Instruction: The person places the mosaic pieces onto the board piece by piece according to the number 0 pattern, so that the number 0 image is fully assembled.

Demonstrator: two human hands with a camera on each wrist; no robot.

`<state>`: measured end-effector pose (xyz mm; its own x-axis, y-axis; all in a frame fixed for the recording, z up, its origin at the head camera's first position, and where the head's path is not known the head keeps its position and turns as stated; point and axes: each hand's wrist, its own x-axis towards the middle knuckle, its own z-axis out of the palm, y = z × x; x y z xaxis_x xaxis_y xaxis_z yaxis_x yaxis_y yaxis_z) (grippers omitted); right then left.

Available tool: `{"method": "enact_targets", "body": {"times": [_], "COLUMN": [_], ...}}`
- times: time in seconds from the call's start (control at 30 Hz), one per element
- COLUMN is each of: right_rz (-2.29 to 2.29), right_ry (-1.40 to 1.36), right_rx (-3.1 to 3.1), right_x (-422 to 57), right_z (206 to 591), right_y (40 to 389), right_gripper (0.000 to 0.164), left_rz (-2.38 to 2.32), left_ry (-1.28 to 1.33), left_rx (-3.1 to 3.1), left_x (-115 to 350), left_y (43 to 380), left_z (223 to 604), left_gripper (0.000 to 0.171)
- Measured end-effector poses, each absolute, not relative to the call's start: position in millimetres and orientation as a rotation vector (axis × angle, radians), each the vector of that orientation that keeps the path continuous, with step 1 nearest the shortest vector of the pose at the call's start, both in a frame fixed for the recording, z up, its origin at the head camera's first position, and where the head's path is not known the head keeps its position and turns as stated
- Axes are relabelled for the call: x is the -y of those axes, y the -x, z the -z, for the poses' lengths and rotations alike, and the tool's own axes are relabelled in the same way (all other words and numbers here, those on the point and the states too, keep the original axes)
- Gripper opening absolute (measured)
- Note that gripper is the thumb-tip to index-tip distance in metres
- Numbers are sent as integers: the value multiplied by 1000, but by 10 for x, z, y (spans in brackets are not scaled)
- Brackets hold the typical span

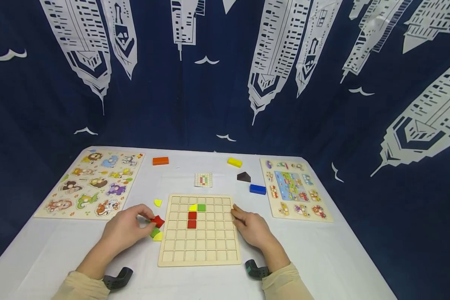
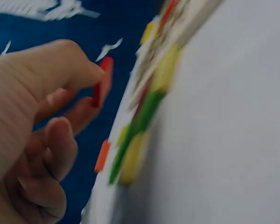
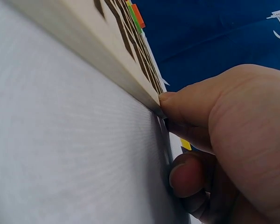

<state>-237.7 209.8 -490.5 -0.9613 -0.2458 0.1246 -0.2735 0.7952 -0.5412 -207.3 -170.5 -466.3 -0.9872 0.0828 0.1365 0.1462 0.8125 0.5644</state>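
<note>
In the head view, a square wooden grid board [image 1: 213,246] lies in the middle. Set in its cells are a yellow quarter-round tile [image 1: 193,207], a green square tile [image 1: 201,207] and two red square tiles, one above the other. My left hand [image 1: 125,227] is left of the board, pinching a red tile [image 2: 104,81] between thumb and index finger, lifted over a small pile with green tiles [image 1: 155,232] and a yellow tile [image 1: 158,237]. My right hand [image 1: 253,227] grips the board's right edge, thumb at its rim in the right wrist view.
A small pattern card [image 1: 203,180] lies behind the board. Wooden puzzles with animals [image 1: 93,183] and with vehicles [image 1: 296,189] flank it. Orange [image 1: 160,161], yellow [image 1: 234,162], blue [image 1: 257,189] and dark [image 1: 243,177] blocks stand around. A loose yellow tile [image 1: 158,203] lies left of the board.
</note>
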Motion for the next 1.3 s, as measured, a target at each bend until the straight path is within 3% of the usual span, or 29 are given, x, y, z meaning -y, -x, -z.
{"method": "enact_targets", "body": {"times": [0.4, 0.73, 1.3], "right_rz": [-907, -876, -870], "right_ry": [-427, -452, -455], "right_rx": [2923, 2916, 2917], "right_x": [-2092, -2103, -2076], "right_z": [4906, 4918, 4900], "right_y": [2379, 2384, 2374], "right_gripper": [39, 39, 39], "left_rz": [878, 873, 932], "left_ry": [709, 796, 733], "left_rx": [2678, 2660, 2658], "left_x": [1082, 1024, 1010], "left_y": [2007, 2034, 2070], "left_z": [5003, 5039, 5047], "left_gripper": [25, 14, 13]}}
